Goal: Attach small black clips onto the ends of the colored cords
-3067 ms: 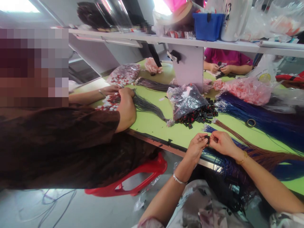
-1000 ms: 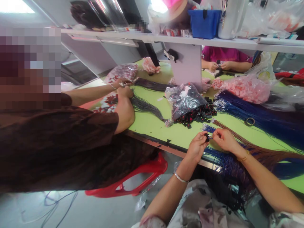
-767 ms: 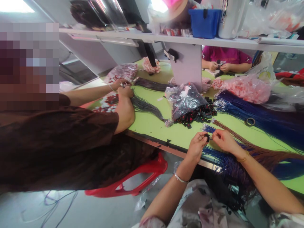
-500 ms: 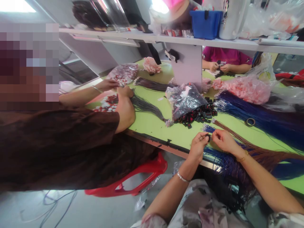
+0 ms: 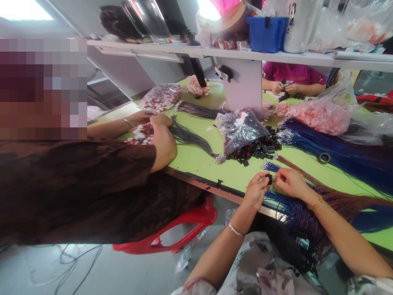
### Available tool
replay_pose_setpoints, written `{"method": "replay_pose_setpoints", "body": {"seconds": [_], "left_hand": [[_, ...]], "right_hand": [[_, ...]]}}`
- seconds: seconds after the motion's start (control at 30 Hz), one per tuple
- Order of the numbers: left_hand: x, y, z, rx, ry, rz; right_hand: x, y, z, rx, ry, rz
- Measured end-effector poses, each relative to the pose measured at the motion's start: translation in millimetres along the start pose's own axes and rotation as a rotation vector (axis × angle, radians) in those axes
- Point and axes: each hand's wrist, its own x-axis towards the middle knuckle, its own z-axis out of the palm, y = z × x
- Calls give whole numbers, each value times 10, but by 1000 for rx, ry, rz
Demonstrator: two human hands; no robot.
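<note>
My left hand (image 5: 257, 187) is closed on a small black connector housing (image 5: 269, 179), pinched at the fingertips over the table's front edge. Just to its right, my right hand (image 5: 290, 182) has thumb and fingers pressed together close to the housing; what sits in that pinch, probably a wire end, is too small to make out. Beneath both hands a bundle of blue wires (image 5: 273, 197) hangs over the edge. Brown wires (image 5: 307, 176) with bare metal tips run off to the right behind my right hand. Beyond my hands lies a heap of black connector housings (image 5: 260, 147).
A plastic bag (image 5: 244, 131) rests against the heap. Dark blue wires (image 5: 331, 149), a tape roll (image 5: 324, 157) and a bag of pink pieces (image 5: 322, 116) lie to the right. At left a co-worker's arm (image 5: 164, 143) reaches over the table, near a red stool (image 5: 172, 231).
My hands stay almost in place, with the right hand a touch further from the black connector housing. The view has shifted slightly. The co-worker's far hand has moved a little lower.
</note>
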Motion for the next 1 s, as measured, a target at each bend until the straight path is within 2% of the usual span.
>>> {"method": "replay_pose_setpoints", "body": {"seconds": [0.2, 0.5, 0.77, 0.83, 0.9, 0.97, 1.0], "left_hand": [[4, 17, -12, 11, -27, -22], [-10, -8, 20, 23, 17, -20], [10, -7, 22, 121, 25, -1], [-75, -1, 71, 226, 44, 93], [-246, -4, 161, 408, 33, 316], [-470, -45, 280, 671, -95, 591], [-580, -87, 342, 822, -229, 713]], "right_hand": [[-8, 17, 15, 49, 7, -7], [-36, 21, 85, -100, 55, -140], [-35, 14, 95, 11, 28, -81], [-19, 59, 34, 117, 7, -68], [17, 126, -70, 252, 9, -21], [61, 178, -170, 324, 11, 46], [81, 184, -202, 322, -22, 58]]}}
